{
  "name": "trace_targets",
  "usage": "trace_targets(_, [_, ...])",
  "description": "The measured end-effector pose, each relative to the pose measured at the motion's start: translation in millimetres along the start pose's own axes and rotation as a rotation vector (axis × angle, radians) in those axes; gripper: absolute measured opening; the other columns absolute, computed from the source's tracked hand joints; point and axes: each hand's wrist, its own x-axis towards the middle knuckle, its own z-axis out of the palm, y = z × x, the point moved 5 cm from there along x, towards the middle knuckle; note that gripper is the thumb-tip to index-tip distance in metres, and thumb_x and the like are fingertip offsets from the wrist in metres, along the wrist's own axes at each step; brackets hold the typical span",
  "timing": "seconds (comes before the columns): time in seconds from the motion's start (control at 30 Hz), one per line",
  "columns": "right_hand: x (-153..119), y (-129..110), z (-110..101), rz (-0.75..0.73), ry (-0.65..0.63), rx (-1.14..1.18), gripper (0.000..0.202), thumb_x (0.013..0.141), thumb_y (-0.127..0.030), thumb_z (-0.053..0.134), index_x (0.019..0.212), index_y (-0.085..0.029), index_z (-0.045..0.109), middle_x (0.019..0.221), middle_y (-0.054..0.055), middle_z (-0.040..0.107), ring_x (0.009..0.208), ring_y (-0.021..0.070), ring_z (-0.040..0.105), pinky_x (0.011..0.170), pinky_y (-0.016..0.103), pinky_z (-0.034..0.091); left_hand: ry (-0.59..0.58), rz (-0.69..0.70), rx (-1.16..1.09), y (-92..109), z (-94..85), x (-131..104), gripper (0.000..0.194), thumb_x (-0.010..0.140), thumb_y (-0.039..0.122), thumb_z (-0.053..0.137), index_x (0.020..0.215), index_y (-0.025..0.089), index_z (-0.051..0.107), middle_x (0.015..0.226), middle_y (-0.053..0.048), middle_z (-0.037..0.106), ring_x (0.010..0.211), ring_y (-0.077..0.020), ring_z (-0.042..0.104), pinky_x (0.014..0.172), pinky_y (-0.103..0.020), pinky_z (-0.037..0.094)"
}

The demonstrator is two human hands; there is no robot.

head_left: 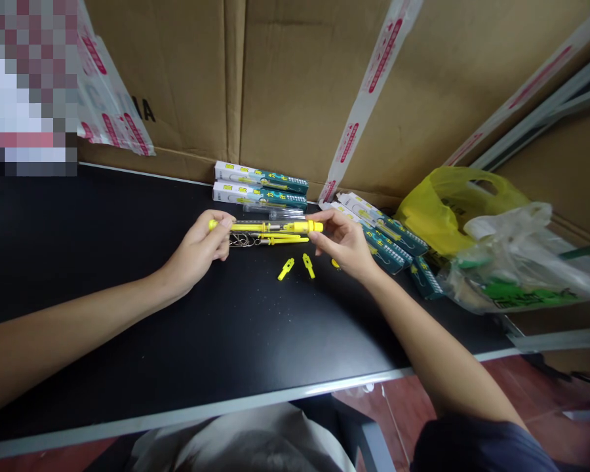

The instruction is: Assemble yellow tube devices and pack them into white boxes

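Just above the black tabletop, a tubular spring scale (250,227), clear with yellow parts, lies level between my two hands. My left hand (207,241) pinches its left end. The fingers of my right hand (347,244) are closed on the yellow cap (307,227) at its other end. Beneath it are metal springs and hooks (246,240) with yellow rods (288,239), partly hidden by the scale and left hand. Two small yellow plastic pieces (286,269) lie in front, and a round yellow piece (335,263) shows beside my right wrist.
Clear tubes (286,214) lie before two stacked printed boxes (260,195) at the back. More such boxes (388,246) are piled right, beside a yellow plastic bag (437,203) and a clear bag (511,262). Taped cardboard (295,98) walls the rear. The table's pale front edge (201,414) is near me.
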Motion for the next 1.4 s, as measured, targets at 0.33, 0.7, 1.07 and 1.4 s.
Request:
trace_targets(0.33, [0.0,-2.6,2.6,0.002,-0.062,0.050,0.035,0.079,-0.043,0.074,0.099,-0.020,0.055,0.067,-0.005,0.054,0.051,0.0075,0.051,0.046,0.021,0.049,-0.009,-0.031,-0.001,2.6,4.0,-1.3,0.009,0.096,0.019,0.044,0.092,0.016,0.051,0.051,0.011,0.033,0.043,-0.0055,0.032,0.049,-0.019,0.036])
trace_targets(0.7, [0.1,-8.6,-8.4,-0.104,0.050,-0.197,0.028,0.079,-0.038,0.074,0.098,-0.019,0.067,0.068,-0.004,0.045,0.059,0.0091,0.043,0.052,0.023,0.039,-0.010,-0.028,-0.019,3.0,3.3,-1.9,0.009,0.095,0.021,0.045,0.092,0.017,0.052,0.052,0.011,0.034,0.043,-0.0053,0.033,0.048,-0.019,0.036])
trace_targets(1.07, [-0.1,-0.1,-3.0,-0.002,-0.002,-0.059,0.039,0.076,-0.048,0.075,0.098,-0.020,0.060,0.083,0.001,0.061,0.065,0.0115,0.054,0.058,0.026,0.049,-0.020,-0.019,-0.020,2.4,3.3,-1.9,0.009,0.096,0.021,0.045,0.092,0.016,0.052,0.052,0.011,0.034,0.043,-0.0055,0.033,0.048,-0.019,0.036])
trace_targets(1.4, [-0.9,-1.3,1.2,0.020,-0.057,0.010,0.037,0.078,-0.047,0.074,0.095,-0.020,0.054,0.069,-0.004,0.055,0.052,0.0071,0.045,0.047,0.021,0.040,-0.014,-0.022,-0.023,1.5,3.7,-1.3,0.009,0.095,0.022,0.047,0.091,0.016,0.053,0.052,0.011,0.033,0.042,-0.0051,0.033,0.049,-0.019,0.036])
